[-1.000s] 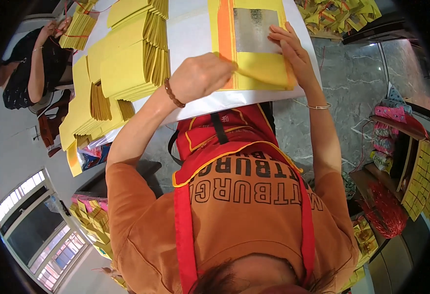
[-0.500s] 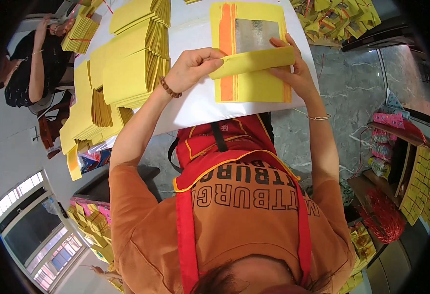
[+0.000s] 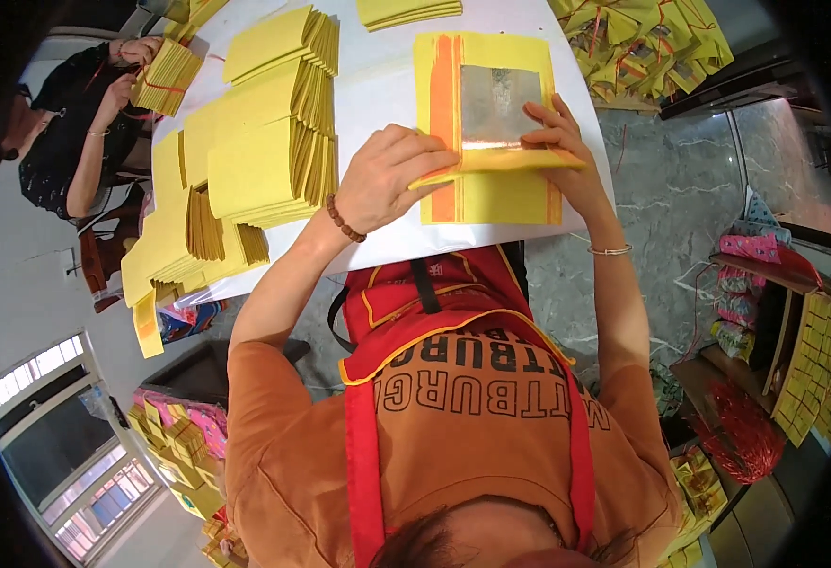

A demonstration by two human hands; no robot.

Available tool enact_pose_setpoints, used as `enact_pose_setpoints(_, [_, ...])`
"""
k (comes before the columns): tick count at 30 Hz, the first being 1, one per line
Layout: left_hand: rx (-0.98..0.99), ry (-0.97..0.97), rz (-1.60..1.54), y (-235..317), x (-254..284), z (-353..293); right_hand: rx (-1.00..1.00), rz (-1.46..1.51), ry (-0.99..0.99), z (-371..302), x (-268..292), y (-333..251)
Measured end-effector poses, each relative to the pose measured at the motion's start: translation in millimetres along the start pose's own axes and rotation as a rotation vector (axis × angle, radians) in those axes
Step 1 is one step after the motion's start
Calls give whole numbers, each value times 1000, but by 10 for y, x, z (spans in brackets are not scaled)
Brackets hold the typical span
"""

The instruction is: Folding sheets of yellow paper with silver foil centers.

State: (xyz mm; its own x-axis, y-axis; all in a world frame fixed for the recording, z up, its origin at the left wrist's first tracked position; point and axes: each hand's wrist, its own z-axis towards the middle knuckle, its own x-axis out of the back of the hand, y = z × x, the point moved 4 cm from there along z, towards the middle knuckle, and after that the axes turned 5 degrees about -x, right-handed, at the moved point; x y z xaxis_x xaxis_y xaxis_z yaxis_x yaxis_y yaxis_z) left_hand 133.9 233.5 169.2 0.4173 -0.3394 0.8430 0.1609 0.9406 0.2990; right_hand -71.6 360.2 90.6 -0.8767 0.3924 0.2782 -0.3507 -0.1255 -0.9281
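A flattened yellow paper fold lies crosswise over a yellow paper sheet with an orange band down its left side and a silvery square in its middle. The fold's left end is pinched by my left hand, fingers curled over the top. My right hand grips the right end, its thumb hidden by the paper and its fingers bent above. Whether the fold is part of the top sheet or a separate piece I cannot tell. Several stacks of folded yellow paper stand left of my left hand.
The white-covered table has another yellow stack at its far edge. Across the left side, a person in black holds a tied yellow bundle. Yellow paper pieces with red ties are heaped at far right.
My hands have brought the fold slightly nearer to me and tipped it flatter, with my left fingers now over its top. The other person's hands have closed in on their bundle.
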Motion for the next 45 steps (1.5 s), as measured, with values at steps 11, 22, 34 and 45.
enact_pose_setpoints(11, [34, -13, -83, -1, -26, 1, 20, -21, 15, 5, 1, 27])
enact_pose_setpoints(22, [-96, 52, 555, 39, 14, -15, 40, -193, 101, 2, 54, -278])
enact_pose_setpoints(34, [112, -3, 12, 273, -102, -301, 144, -449, -135, -276, 20, -642])
enact_pose_setpoints(45, [826, 152, -576, -173, -286, -273, -370, 163, 292, -95, -93, -485])
